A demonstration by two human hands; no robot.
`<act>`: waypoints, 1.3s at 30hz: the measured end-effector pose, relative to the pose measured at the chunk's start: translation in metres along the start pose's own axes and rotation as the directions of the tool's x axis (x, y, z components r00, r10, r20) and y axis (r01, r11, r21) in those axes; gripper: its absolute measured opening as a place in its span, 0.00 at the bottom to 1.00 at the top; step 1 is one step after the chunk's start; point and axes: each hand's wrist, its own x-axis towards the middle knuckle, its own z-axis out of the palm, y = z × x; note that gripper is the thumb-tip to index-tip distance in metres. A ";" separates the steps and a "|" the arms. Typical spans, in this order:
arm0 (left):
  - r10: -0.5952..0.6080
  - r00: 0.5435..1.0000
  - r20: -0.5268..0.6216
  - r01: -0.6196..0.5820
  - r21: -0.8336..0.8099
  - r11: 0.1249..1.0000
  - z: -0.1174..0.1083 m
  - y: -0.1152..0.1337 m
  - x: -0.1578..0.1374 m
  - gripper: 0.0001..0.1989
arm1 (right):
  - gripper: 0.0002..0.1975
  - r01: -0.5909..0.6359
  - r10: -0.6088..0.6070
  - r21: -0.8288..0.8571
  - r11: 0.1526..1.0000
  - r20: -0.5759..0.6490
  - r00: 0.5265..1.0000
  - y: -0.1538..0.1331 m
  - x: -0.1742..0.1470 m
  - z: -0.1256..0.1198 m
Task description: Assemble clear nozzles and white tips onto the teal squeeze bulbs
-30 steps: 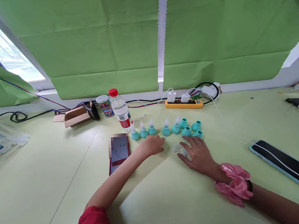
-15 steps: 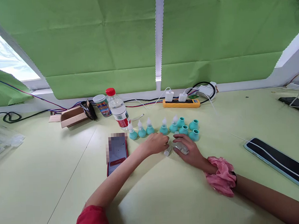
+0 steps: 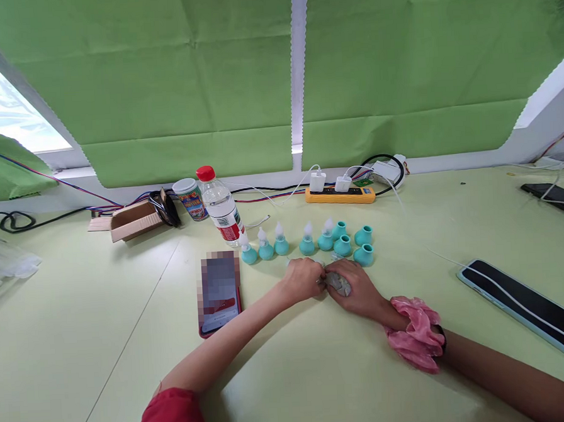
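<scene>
My right hand (image 3: 362,288) curls its fingers round a rounded, clear greyish plastic piece (image 3: 340,284) just above the table. Against its left side, my left hand (image 3: 305,279) is closed in a pinch; whatever sits between those fingers is hidden. Bits of clear plastic show behind both hands, too covered to name. Beyond them stands a row of teal rubber bulbs fitted with clear pointed tips, among them one bulb (image 3: 307,245) straight behind my left hand. To the right of the row, several bare teal bulbs, such as this open-necked bulb (image 3: 364,254), have no tips.
Left of the bulbs are a phone (image 3: 219,293) and a red-capped water bottle (image 3: 222,208). A paper cup (image 3: 190,199) and a cardboard box (image 3: 138,221) stand further left. An orange power strip (image 3: 340,195) lies at the back, and another phone (image 3: 528,305) with a cable across it lies right.
My hands have come together, the left one shifting slightly down and right to meet the plastic piece in my right hand. A small clear piece beneath the left hand is now out of sight.
</scene>
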 end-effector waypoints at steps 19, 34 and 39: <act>0.069 0.988 0.139 0.113 -0.947 0.302 -0.051 -0.037 -0.009 0.11 | 0.08 0.043 -0.026 -0.238 0.970 0.073 0.997 -0.005 -0.004 0.000; -0.031 0.986 0.166 0.168 -0.949 0.267 -0.033 -0.032 0.002 0.10 | 0.11 -0.094 0.101 0.049 0.994 -0.150 0.984 -0.007 0.000 -0.004; 0.001 0.991 0.133 0.125 -0.933 0.339 -0.038 -0.029 -0.002 0.10 | 0.14 -0.287 0.396 0.511 0.810 -0.118 0.910 -0.016 0.015 -0.018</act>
